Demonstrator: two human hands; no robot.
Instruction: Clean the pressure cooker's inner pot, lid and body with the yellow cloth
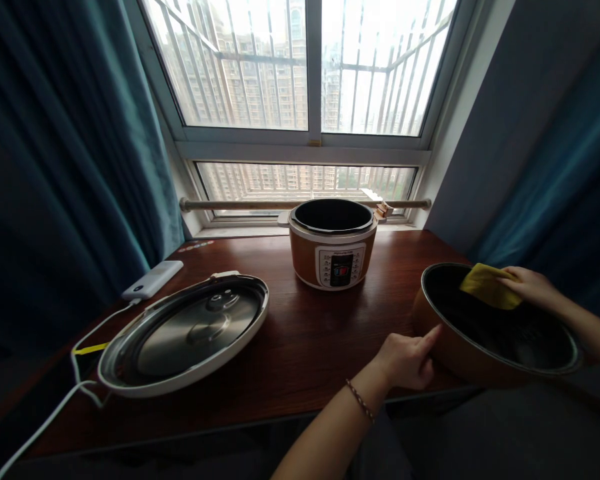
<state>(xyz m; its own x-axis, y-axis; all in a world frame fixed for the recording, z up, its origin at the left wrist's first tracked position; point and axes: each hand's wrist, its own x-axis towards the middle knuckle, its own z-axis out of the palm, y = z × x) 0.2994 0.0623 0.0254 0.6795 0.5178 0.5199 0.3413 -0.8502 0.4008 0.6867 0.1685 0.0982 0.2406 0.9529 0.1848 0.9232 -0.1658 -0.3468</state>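
- 1 blue curtain (70, 133), hanging in folds at your far left.
- 1 white cable (74, 363), running along the left side and plugged into the block listed below.
- 1 yellow strip (91, 349), lying just beside the lid's left rim.
- 1 white block (153, 280), resembling a power bank, lying on the table near its left edge.
- 1 round lid (200, 333), pale rim, shiny metal inner face turned up, lying on the left part of the table.
- 1 table (300, 360), reddish-brown, glossy, spanning the space before you.
- 1 window (313, 143), grey frame, behind the table; outside it, bars and tall buildings.
- 1 cooker (333, 260), brown and white, standing upright near the window, lidless, dark inside; its control panel (341, 265) faces you.
- 1 braided bracelet (360, 401), worn on your left wrist.
- Your left hand (407, 360), at the pot's near left side, partly curled, with 1 digit extended against the outer wall; whether it grips the pot cannot be told.
- 1 pot (450, 357), brown outside, dark inside, tilted with its mouth towards you, at the table's right front corner.
- 1 yellow cloth (490, 287), over the pot's far rim and partly inside it.
- Your right hand (533, 288), pinching the cloth.
- 1 more blue curtain (565, 180), at your far right.
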